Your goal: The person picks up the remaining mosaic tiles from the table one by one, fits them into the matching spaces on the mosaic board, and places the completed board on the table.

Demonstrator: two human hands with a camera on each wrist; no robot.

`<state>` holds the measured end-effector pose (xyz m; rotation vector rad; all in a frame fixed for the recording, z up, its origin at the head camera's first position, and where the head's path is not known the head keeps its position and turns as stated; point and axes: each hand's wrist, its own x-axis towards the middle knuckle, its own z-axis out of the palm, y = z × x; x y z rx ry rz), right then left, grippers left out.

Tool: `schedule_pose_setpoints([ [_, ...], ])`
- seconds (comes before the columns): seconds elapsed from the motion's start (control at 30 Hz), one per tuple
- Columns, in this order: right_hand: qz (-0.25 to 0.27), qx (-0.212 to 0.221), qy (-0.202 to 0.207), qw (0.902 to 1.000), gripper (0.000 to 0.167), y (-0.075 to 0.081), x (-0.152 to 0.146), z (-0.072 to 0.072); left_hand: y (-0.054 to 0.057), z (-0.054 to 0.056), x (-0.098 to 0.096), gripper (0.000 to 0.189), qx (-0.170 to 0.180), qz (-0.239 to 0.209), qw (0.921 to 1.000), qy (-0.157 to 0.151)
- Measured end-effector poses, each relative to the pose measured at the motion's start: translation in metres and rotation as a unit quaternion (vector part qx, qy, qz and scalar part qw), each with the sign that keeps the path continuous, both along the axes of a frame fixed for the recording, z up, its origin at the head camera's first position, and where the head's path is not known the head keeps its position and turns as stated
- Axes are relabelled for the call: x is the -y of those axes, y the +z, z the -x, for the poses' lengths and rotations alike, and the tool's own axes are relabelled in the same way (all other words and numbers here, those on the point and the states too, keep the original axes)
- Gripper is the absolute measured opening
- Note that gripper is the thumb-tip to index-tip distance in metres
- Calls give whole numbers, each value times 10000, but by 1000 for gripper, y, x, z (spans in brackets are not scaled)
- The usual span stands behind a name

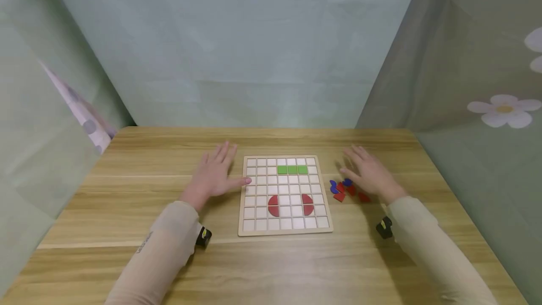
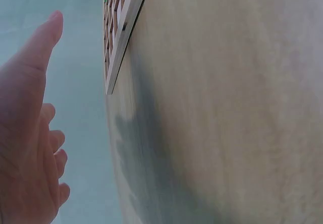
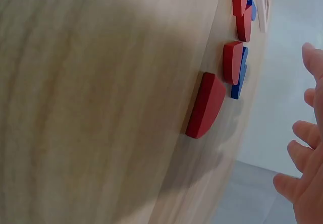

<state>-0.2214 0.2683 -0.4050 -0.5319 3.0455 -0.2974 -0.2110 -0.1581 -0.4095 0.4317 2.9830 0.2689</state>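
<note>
Grid board (image 1: 282, 189) of pale wood with white cells lies on the wood-grain table (image 1: 288, 267). From afar I see the left hand (image 1: 213, 175) raised at its left edge, the right hand (image 1: 372, 174) near loose red and blue flat pieces (image 1: 340, 187), both outstretched, gripping nothing.

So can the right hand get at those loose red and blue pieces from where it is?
Probably yes: the right hand is empty and close to the loose pieces, with nothing visible between them.
</note>
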Motion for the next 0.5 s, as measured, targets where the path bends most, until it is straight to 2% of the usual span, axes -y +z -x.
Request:
schedule_pose_setpoints([
  [0.17, 10, -53, 67, 10000, 68, -2, 2, -1, 0, -4, -3, 105, 95, -257, 9995, -140],
  [0.5, -30, -92, 240, 9997, 63, -8, 10, -4, -5, -8, -3, 109, 162, -472, 9984, -268],
])
